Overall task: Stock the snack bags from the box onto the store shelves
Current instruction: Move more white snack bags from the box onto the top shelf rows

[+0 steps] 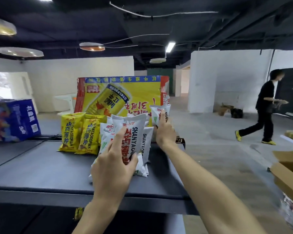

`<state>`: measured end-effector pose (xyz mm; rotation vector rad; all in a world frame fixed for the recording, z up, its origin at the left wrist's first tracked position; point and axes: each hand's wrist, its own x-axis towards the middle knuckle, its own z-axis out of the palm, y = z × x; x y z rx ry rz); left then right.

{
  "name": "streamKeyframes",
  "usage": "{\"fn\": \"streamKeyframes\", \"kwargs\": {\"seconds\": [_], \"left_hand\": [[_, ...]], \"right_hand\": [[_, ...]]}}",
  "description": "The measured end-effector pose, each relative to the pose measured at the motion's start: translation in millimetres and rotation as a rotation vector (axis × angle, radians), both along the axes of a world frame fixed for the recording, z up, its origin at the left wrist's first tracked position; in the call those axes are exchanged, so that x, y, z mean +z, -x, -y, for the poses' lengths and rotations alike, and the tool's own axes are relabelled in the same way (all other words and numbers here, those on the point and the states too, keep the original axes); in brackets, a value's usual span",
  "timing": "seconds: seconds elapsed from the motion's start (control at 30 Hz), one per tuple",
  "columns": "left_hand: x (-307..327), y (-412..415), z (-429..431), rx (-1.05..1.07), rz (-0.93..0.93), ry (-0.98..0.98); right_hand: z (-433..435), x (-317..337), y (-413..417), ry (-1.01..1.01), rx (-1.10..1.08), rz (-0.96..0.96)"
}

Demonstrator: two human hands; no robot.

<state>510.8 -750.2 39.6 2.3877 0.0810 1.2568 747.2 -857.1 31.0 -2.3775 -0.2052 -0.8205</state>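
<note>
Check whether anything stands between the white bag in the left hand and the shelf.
Yes: other white bags stand right behind and under the white bag that the left hand grips, covering the shelf there. The yellow bags stand apart, leftward.

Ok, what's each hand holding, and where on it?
Left hand grips a white snack bag around its lower half; right hand holds a second white bag by its lower end.

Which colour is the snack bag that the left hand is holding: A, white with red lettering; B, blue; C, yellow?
A: the left hand grips a white snack bag with red lettering, while the yellow bags stand apart from it, further left on the shelf.
</note>
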Motion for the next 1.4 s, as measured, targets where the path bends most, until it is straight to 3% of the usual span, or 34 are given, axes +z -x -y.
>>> {"fn": "streamKeyframes", "kwargs": {"seconds": [0.2, 0.37, 0.5, 0.6, 0.77, 0.83, 0.9, 1.03, 1.2, 1.4], "left_hand": [[1, 13, -25, 0.017, 0.031, 0.022], [0, 19, -53, 0.092, 0.037, 0.038], [1, 23, -79, 0.103, 0.03, 0.044], [2, 21, -100, 0.077, 0.039, 0.042], [3, 21, -134, -0.019, 0.035, 0.011], [3, 22, -147, -0.051, 0.039, -0.001], [3, 21, -158, -0.089, 0.038, 0.0], [3, 25, -175, -0.159, 0.034, 0.015], [0, 33, -206, -0.174, 0.047, 0.033], [-2, 37, -223, -0.142, 0.046, 0.059]], "right_hand": [[-8, -33, -15, 0.056, -0.004, -0.044], [-8, -34, -13, 0.135, -0.135, -0.053], [-11, -30, 1, 0.048, -0.063, -0.152], [-7, -28, 22, 0.002, -0.052, -0.109], [-8, -3, 85, -0.358, -0.143, -0.02], [-22, 4, 123, -0.269, -0.159, 0.122], [-53, 0, 167, -0.119, -0.036, 0.174], [-125, -30, 198, 0.206, 0.086, -0.121], [-151, -40, 189, 0.213, 0.065, -0.173], [-177, -42, 180, 0.253, -0.067, -0.083]]}}
